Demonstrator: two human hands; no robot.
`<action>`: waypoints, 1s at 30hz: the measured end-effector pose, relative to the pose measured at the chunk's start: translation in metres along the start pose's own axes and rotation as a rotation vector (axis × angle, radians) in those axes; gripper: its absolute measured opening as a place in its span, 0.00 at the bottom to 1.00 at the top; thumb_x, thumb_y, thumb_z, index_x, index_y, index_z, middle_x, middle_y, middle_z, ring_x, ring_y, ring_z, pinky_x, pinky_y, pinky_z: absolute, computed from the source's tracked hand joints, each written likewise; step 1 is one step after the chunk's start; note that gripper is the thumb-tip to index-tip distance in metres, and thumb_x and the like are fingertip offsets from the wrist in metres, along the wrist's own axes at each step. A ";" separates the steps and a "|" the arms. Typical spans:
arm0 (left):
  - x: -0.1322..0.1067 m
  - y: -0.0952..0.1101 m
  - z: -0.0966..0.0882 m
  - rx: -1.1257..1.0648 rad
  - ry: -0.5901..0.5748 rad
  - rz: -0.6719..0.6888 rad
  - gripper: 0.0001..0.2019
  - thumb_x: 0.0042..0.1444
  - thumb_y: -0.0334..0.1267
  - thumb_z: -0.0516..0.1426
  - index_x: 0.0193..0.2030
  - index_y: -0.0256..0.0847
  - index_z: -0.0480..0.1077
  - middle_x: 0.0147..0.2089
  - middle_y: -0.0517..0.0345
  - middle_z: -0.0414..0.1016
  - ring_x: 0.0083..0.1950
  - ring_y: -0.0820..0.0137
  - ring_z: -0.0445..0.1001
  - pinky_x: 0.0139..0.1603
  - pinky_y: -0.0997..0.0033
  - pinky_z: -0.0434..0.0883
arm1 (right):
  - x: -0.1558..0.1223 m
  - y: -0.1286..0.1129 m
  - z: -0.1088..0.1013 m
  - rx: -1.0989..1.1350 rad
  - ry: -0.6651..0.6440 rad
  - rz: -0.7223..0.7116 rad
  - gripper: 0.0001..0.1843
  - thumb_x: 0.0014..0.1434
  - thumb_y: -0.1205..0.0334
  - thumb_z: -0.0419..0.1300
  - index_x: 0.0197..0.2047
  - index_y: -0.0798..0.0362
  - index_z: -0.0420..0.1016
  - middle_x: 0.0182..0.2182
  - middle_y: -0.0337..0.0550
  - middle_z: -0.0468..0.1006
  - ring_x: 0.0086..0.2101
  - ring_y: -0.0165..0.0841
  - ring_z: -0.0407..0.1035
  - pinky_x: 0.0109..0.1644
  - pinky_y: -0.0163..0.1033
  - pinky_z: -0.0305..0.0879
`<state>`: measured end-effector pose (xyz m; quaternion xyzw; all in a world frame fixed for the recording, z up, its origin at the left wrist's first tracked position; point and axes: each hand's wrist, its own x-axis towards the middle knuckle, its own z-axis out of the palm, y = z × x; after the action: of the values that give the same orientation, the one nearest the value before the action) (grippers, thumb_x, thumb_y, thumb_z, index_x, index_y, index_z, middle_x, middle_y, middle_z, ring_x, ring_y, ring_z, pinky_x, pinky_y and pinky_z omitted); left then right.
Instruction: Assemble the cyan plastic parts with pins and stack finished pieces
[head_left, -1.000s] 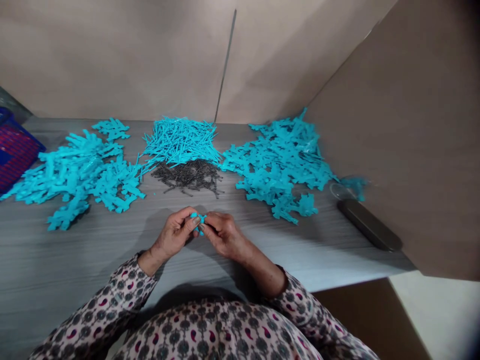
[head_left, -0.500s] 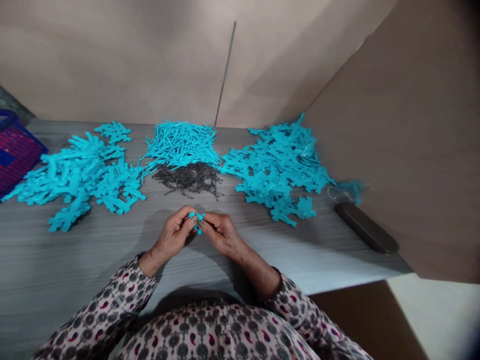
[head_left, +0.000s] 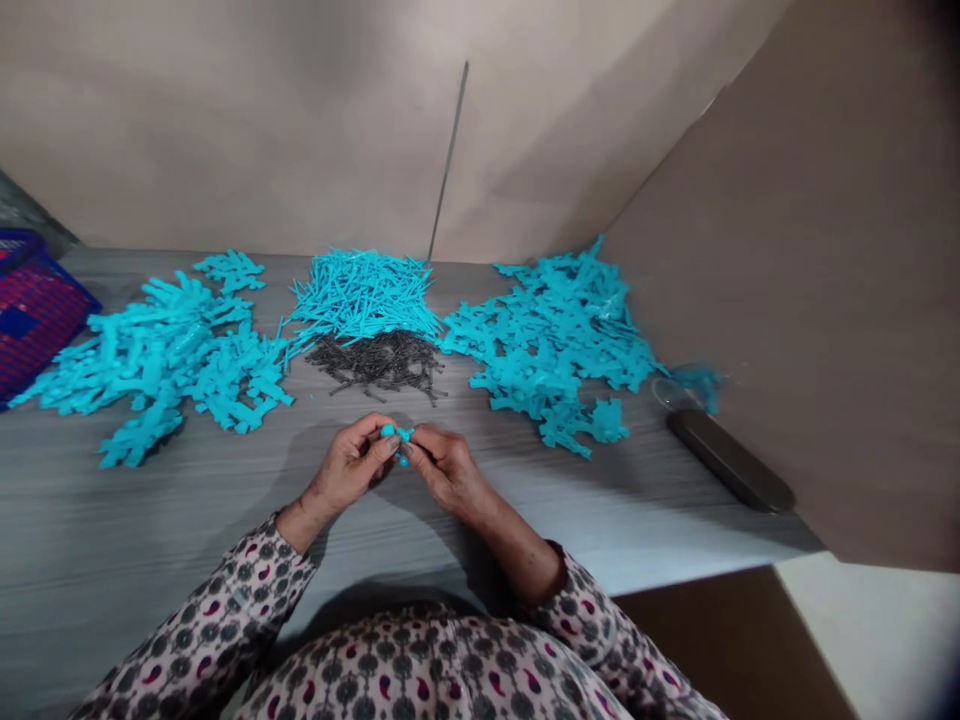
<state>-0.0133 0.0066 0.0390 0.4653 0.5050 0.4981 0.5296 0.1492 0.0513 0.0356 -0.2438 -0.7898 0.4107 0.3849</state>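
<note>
2 hands, turquoise piece (pinched)

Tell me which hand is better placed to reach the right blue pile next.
Right, I'd judge: the right hand is nearer the right pile, with the left hand farther across. Both pinch a small blue piece, so the right would likely need to let go first.

Sleeves: long, pale | print: grey rosettes, magenta drops, possibly paisley
</note>
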 end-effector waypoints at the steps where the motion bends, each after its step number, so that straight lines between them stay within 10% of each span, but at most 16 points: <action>1: 0.000 0.000 -0.003 -0.003 -0.003 -0.006 0.23 0.49 0.56 0.64 0.38 0.37 0.71 0.20 0.67 0.64 0.19 0.79 0.59 0.19 0.80 0.59 | 0.001 0.000 0.000 0.008 0.012 0.002 0.16 0.68 0.61 0.51 0.27 0.52 0.61 0.23 0.34 0.61 0.26 0.27 0.57 0.32 0.33 0.54; 12: -0.003 0.001 -0.014 0.050 -0.038 -0.011 0.22 0.47 0.55 0.66 0.35 0.34 0.75 0.21 0.61 0.68 0.21 0.78 0.60 0.22 0.78 0.59 | 0.000 0.001 -0.002 0.123 0.067 0.136 0.14 0.63 0.53 0.58 0.31 0.54 0.71 0.23 0.36 0.68 0.25 0.27 0.59 0.30 0.33 0.56; 30: -0.004 0.004 -0.007 0.081 -0.062 -0.016 0.20 0.48 0.52 0.66 0.34 0.34 0.78 0.19 0.60 0.69 0.20 0.78 0.58 0.21 0.78 0.57 | 0.000 -0.008 -0.013 0.039 -0.015 0.051 0.21 0.66 0.58 0.53 0.21 0.52 0.60 0.20 0.34 0.58 0.23 0.27 0.54 0.29 0.35 0.51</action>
<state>-0.0205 0.0030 0.0424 0.4975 0.5119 0.4584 0.5295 0.1593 0.0535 0.0470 -0.2530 -0.7781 0.4375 0.3730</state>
